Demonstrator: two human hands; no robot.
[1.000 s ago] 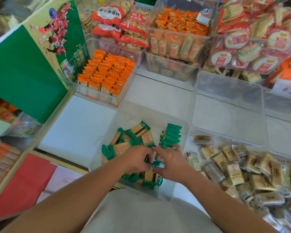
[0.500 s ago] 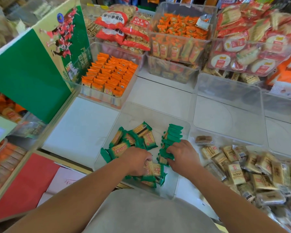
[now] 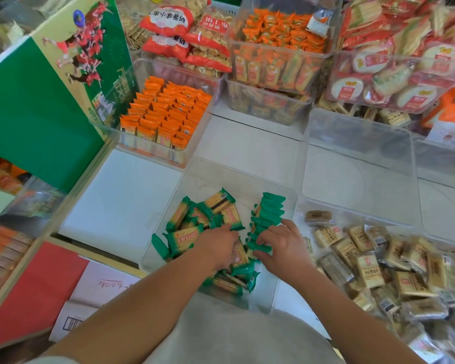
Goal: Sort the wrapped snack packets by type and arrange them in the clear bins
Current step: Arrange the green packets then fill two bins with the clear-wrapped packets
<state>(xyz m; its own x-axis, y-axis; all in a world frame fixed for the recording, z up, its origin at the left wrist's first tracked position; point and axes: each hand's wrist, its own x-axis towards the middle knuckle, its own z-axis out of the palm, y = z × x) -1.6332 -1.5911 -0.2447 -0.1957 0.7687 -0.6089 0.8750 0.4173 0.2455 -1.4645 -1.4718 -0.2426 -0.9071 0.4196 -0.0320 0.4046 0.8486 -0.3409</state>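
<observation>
- Our left hand [image 3: 216, 248] lies on the loose heap of green-wrapped cracker packets [image 3: 192, 232], fingers bent down among them; we cannot tell whether it grips one.
- The clear bin [image 3: 221, 177] holding them sits on the white table [image 3: 116, 206]; its walls are thin, glossy plastic with rounded corners.
- Our right hand [image 3: 284, 245] curls round the near end of the upright row [image 3: 269, 208] of the same packets.
- We judge the step to be filing green packets on edge. Next we need to lift a flat one, turn it and slot it in without toppling the row.
- The packets are slim oblongs in crinkly film with sawtooth ends.
- Beige packets [image 3: 365, 261] lie heaped at the right, unsorted.
</observation>
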